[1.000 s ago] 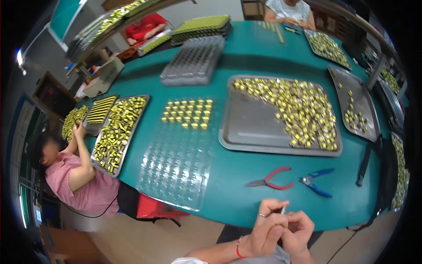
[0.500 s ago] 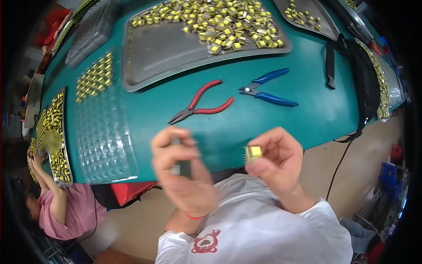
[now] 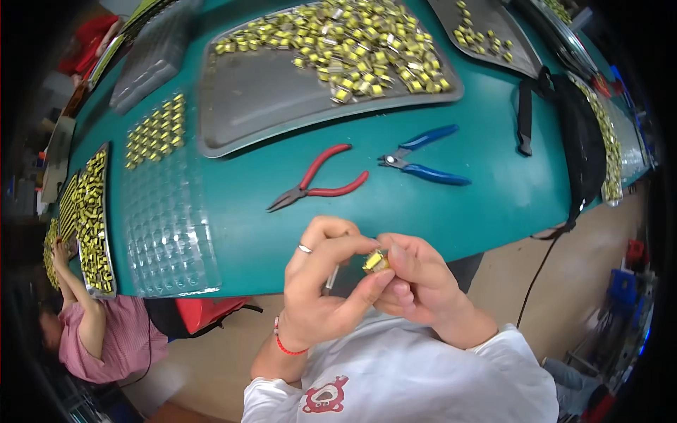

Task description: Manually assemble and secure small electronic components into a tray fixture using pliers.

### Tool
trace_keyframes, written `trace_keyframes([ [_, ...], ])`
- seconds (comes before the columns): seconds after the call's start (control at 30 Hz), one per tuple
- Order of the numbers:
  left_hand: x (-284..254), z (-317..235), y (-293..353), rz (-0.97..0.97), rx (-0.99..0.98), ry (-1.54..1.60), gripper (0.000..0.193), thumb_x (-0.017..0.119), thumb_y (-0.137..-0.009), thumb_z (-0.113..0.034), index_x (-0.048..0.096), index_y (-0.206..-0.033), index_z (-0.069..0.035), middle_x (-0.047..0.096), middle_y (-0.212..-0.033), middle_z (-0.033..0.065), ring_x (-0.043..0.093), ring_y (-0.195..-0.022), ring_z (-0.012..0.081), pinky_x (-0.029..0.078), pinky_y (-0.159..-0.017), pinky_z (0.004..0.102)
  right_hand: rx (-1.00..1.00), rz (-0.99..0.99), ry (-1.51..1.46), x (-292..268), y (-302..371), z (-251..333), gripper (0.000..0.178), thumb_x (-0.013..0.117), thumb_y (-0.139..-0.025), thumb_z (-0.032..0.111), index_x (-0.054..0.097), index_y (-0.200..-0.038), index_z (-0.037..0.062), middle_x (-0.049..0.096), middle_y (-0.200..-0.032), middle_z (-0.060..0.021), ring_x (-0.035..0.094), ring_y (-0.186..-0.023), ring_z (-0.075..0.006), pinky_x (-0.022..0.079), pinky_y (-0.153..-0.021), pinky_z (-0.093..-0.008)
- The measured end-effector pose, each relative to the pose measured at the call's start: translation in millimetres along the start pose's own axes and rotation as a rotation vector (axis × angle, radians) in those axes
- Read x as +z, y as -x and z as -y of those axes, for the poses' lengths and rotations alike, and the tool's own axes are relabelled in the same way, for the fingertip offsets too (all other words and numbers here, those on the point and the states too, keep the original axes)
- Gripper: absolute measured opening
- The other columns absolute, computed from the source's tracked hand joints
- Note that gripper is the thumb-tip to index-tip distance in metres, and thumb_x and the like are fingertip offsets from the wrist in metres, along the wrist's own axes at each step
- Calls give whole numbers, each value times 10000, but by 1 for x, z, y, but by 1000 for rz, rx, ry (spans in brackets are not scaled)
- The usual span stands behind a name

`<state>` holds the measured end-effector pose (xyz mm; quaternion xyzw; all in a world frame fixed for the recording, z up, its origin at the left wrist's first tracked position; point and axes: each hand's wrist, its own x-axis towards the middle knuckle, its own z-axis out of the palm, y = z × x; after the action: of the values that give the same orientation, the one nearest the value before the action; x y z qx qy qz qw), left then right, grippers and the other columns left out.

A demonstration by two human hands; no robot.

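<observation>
In front of my body, a small transformer [image 3: 375, 261] with yellow tape and metal pins is pinched between both hands. My left hand [image 3: 317, 282] has its index finger and thumb tips against it, while a slim grey metal piece [image 3: 331, 277] shows under those fingers; its kind is unclear. My right hand [image 3: 419, 282] grips the transformer from the right with thumb and curled fingers. Beyond the hands on the green table lie red-handled pliers [image 3: 317, 180], jaws toward the left, and blue-handled cutters [image 3: 423, 156] with spread handles.
A metal tray [image 3: 247, 92] heaped with similar transformers stands at the back, another tray [image 3: 486, 21] at far right. To the left lies a clear blister tray [image 3: 166, 233], its far rows filled. A black bag [image 3: 584, 141] hangs at the right edge. Another person [image 3: 106, 331] works at left.
My hands have come together; the left moved right to meet the transformer in the right hand, which moved left and slightly nearer. The transformer is now touched by both hands.
</observation>
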<state>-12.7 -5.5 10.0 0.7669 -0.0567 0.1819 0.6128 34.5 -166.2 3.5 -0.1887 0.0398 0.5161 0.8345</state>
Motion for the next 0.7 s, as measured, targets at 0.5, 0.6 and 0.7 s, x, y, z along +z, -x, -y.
trace_keyframes([
  [0.5, -167, -35, -23, -64, 165, -868, 260, 738, -717, 11, 593, -931, -7, 595, -872, 139, 588, -799, 322, 487, -687, 381, -417, -8, 441, 3, -28, 3, 262, 576, -941, 121, 389, -763, 76, 445, -556, -37, 347, -451, -97, 281, -386, -236],
  [0.6, -258, -20, -55, -181, -6, -1061, 173, 713, -776, -57, 616, -907, 0, 585, -831, 120, 586, -767, 264, 461, -668, 345, -409, -40, 373, 2, -28, 0, 283, 562, -909, 25, 382, -697, 80, 449, -569, -50, 371, -476, -107, 297, -391, -264],
  [0.7, -307, 6, -85, -59, -152, -1140, 180, 703, -803, -94, 627, -926, 13, 606, -860, 136, 597, -802, 282, 481, -731, 371, -429, -39, 497, 4, -33, -2, 326, 562, -893, 2, 359, -653, 89, 496, -607, -85, 421, -501, -122, 346, -418, -263],
])
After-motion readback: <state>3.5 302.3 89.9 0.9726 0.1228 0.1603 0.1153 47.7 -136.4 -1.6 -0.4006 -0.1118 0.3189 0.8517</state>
